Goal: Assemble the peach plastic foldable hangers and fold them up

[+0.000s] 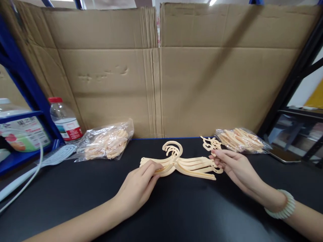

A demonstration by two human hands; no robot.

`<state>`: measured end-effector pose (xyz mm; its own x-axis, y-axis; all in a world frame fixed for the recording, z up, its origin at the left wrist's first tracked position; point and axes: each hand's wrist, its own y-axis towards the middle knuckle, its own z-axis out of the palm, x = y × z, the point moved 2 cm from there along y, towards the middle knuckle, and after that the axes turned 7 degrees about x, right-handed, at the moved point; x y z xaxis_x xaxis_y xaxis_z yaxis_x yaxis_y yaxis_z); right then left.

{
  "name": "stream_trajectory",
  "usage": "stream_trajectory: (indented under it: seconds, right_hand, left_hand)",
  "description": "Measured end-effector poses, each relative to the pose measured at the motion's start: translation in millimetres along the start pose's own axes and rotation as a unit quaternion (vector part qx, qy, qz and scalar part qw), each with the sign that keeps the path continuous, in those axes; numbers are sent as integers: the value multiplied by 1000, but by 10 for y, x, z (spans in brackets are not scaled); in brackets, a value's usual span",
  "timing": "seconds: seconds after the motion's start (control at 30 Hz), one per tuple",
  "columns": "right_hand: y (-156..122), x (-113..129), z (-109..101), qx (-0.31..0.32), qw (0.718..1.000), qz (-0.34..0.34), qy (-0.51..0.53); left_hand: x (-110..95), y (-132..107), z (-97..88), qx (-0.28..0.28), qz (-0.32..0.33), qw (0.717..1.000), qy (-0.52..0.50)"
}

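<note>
A stack of several small cream plastic hangers point(180, 163) lies fanned on the black table point(101, 188), hooks pointing toward the back. My left hand point(140, 186) rests on the stack's left end, fingers curled over the hanger arms. My right hand point(233, 166) pinches the right end of the stack with its fingertips. A single loose hanger piece point(210, 143) lies just behind my right hand.
Clear bags of more hangers lie at the back left point(107, 143) and back right point(241, 139). A water bottle point(65, 121) stands by a blue shelf point(17, 111). Cardboard sheets point(161, 74) wall off the back. A white cable point(22, 181) crosses the left edge.
</note>
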<state>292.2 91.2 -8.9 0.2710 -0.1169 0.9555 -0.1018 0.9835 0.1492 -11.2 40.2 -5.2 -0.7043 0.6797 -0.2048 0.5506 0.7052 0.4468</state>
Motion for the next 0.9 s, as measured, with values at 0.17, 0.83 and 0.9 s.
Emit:
stream_trajectory:
  seconds: [0.17, 0.83, 0.9]
  right_hand:
    - [24, -9, -7, 21, 1000, 8, 8]
    - [-38, 83, 55, 180, 980, 53, -65]
    - [-45, 96, 68, 190, 978, 61, -60]
  left_hand:
    - [35, 9, 16, 5, 8, 1000, -11]
    - [71, 27, 25, -15, -33, 999, -31]
    - [73, 26, 21, -15, -36, 999, -33]
